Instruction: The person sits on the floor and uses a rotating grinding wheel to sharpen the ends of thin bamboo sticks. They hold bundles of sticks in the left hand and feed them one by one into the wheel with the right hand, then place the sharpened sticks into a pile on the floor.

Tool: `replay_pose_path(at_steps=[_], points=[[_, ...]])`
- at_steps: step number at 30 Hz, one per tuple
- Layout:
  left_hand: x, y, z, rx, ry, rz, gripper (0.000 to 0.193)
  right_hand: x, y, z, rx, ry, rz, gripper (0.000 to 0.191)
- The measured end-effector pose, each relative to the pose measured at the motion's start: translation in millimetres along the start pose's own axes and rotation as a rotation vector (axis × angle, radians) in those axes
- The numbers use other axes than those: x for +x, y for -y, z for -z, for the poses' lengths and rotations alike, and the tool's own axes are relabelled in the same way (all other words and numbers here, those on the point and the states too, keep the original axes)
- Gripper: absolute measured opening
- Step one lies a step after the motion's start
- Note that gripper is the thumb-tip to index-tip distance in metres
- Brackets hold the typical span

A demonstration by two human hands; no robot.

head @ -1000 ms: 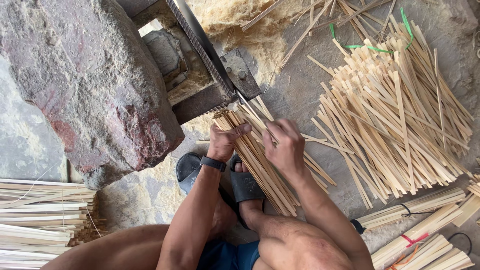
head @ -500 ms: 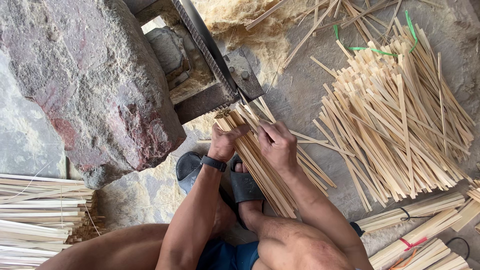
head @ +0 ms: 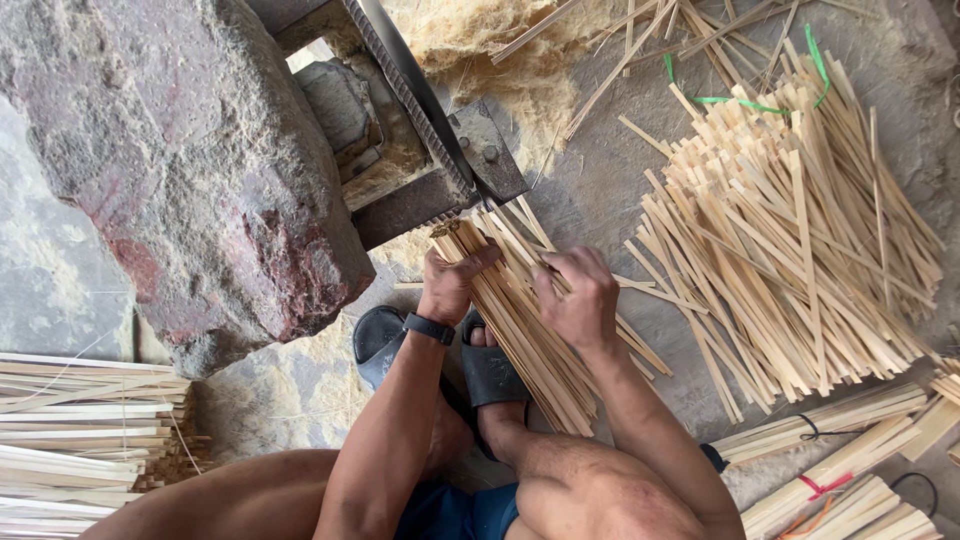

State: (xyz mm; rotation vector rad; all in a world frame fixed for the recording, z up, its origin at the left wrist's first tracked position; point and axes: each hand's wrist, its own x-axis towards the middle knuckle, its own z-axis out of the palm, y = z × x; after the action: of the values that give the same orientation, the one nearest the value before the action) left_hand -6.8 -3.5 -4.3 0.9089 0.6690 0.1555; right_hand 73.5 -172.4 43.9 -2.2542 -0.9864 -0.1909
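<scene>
Bamboo bundle (head: pixel 520 320), two hands' fingers (head: pixel 480 258)

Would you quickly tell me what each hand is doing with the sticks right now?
Left hand: closed around the bundle of thin wooden sticks, near its upper end.
Right hand: fingers curled, resting on top of the same bundle; a full grip cannot be told.

Bamboo strips gripped at a blade

A bundle of strips (head: pixel 520 320) is held at frame centre by the left hand (head: pixel 450 282) and right hand (head: pixel 578 297), its top end against the metal blade (head: pixel 420 95); a loose pile of strips (head: pixel 800 230) is seen at right.
</scene>
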Motion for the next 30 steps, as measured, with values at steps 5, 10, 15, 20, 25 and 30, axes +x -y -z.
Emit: replay_pose_path(at_steps=[5, 10, 15, 20, 25, 30], points=[[0, 4, 2, 0.015, 0.036, 0.03, 0.021, -27, -4, -8, 0.324, 0.08, -0.036, 0.009], [2, 5, 8, 0.024, 0.028, 0.006, 0.022, -11, -1, -21, 0.227, 0.002, -0.13, 0.007], [2, 5, 6, -0.045, 0.042, -0.001, 0.028, 25, 13, -39, 0.177, -0.065, -0.021, 0.006], [2, 0, 1, -0.054, 0.04, 0.013, 0.027, 42, 19, -40, 0.175, -0.042, -0.002, 0.006], [-3, -8, -2, 0.013, 0.013, 0.028, 0.024, 6, 8, 1, 0.087, 0.045, -0.047, 0.013], [-6, -10, -9, 0.075, -0.024, 0.039, 0.025, -31, 10, 6, 0.103, 0.019, 0.079, 0.021]])
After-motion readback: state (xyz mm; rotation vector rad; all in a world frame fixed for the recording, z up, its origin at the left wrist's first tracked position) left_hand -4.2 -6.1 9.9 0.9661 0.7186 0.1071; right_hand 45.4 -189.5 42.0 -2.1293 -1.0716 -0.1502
